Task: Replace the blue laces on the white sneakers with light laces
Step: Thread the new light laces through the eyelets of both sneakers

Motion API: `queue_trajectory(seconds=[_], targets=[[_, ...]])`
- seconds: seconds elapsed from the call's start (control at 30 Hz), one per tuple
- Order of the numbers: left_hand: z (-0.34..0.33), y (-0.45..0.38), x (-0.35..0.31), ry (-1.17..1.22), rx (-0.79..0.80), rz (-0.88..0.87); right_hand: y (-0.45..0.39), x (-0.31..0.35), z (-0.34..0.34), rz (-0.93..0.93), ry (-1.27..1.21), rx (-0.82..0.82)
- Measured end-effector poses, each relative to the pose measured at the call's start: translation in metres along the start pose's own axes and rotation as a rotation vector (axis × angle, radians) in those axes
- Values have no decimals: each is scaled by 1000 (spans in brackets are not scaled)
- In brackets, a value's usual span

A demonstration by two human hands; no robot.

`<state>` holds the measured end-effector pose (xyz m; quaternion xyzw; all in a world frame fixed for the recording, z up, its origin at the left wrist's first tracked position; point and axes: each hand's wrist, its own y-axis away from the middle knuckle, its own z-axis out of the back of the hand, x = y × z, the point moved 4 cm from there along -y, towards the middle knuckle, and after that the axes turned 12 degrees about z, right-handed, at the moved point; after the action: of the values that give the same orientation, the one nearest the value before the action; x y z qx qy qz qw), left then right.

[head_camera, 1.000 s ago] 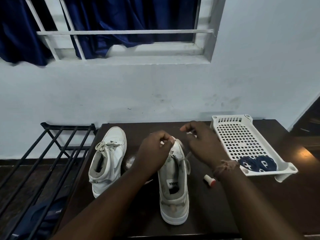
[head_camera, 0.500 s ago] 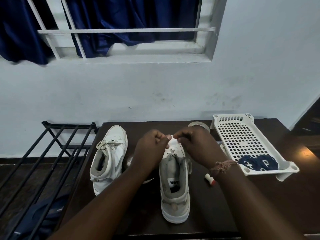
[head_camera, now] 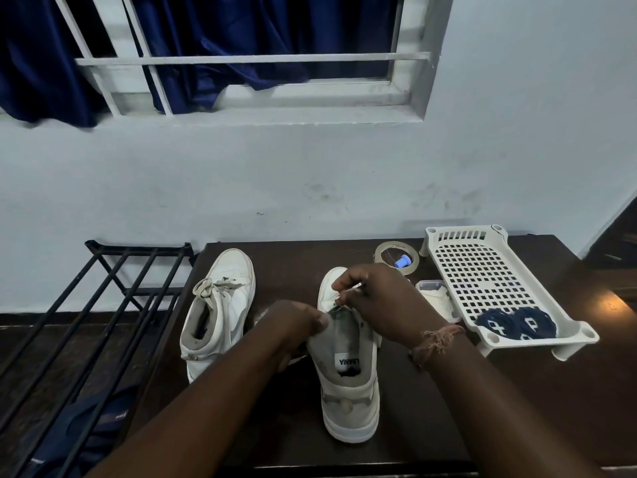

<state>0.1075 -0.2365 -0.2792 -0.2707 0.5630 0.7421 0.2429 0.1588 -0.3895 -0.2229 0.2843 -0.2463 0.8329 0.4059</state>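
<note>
Right sneaker (head_camera: 348, 367) stands heel-near, toe-away on the counter (head_camera: 431, 408), right hand (head_camera: 382, 301) pinching light lace (head_camera: 339, 300) over its front eyelets, left hand (head_camera: 296, 326) curled gripping its left collar, blue laces (head_camera: 515, 324) coiled in tray (head_camera: 482, 270) right of it.

Vantage: a single wide-angle view is taken from the wearer's head.
Direction: forward and down, onto the dark desk (head_camera: 448, 408) against the wall (head_camera: 310, 174).
Nearness: forearms fill the foreground; window (head_camera: 241, 81) framed above.
</note>
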Motion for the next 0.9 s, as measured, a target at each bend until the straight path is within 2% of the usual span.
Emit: queue_trajectory(seconds=[0.17,0.4,0.53,0.63,0.9], targets=[[-3,-9,6,74,80,35,3,-1,-7,-7,162,47],[-6,-13,10,133,122,31,3,-3,-22,25,224,29],[-5,-13,10,148,170,49,3,-7,-30,-61,402,41],[-6,-13,10,182,197,60,3,-6,-32,-115,414,38],[-5,-14,12,241,248,115,4,-2,-38,-111,442,36]])
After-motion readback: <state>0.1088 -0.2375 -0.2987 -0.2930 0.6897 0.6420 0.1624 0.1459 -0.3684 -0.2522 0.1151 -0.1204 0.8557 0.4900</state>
